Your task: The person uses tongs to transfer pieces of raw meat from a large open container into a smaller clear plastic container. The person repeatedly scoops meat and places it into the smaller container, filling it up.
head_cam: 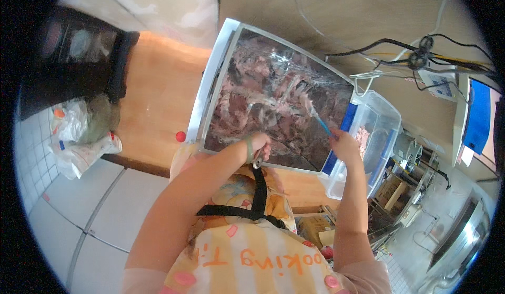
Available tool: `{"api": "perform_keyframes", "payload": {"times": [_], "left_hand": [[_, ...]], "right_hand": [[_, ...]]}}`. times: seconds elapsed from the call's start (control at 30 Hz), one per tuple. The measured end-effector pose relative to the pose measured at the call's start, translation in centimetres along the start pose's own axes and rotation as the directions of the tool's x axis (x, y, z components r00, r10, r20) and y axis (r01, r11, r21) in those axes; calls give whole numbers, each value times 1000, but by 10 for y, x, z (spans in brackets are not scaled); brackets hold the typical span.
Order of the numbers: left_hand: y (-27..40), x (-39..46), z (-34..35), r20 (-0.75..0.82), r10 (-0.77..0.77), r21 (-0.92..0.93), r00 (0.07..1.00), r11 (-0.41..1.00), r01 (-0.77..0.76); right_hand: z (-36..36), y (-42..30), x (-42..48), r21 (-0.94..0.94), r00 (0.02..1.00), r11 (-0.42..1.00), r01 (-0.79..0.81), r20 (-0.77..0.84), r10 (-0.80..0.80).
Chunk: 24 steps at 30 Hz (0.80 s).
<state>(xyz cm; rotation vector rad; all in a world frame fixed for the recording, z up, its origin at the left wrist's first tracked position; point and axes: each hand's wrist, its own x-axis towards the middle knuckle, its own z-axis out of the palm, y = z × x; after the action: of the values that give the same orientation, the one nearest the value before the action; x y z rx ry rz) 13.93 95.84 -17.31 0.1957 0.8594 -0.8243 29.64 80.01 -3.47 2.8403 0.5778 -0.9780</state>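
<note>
In front of me lies a wide rectangular tray with a dark base and a pale rim. Pinkish, meat-like paste is smeared unevenly across it. My right hand, at the tray's right side, grips a blue-handled spatula; its paste-coated head touches the smeared layer. Over the near edge, my left hand is closed around a tool whose metal handle end points towards me. The rest of that tool is hidden. Beside the tray, a clear plastic box holds more pink paste.
The wooden tabletop carries a small red ball left of the tray. Plastic bags and a black appliance stand farther left. Tangled cables hang above the box. White cabinet panels are at lower left.
</note>
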Motion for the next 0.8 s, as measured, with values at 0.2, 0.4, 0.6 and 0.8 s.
{"api": "perform_keyframes", "payload": {"times": [0.2,0.4,0.6,0.8], "left_hand": [[-10,-98,26,63,-83,268,995,961,64],[-40,-201,65,129,414,986,901,42,-160],[-52,-228,149,296,379,908,877,-395,-136],[-73,-184,195,383,249,889,889,-360,-282]], "right_hand": [[-33,12,-100,232,925,973,5,-371,84],[-45,49,-174,291,762,935,-202,-553,336],[-22,78,-208,349,553,838,-420,-634,541],[-5,90,-207,340,463,823,-454,-700,544]]}}
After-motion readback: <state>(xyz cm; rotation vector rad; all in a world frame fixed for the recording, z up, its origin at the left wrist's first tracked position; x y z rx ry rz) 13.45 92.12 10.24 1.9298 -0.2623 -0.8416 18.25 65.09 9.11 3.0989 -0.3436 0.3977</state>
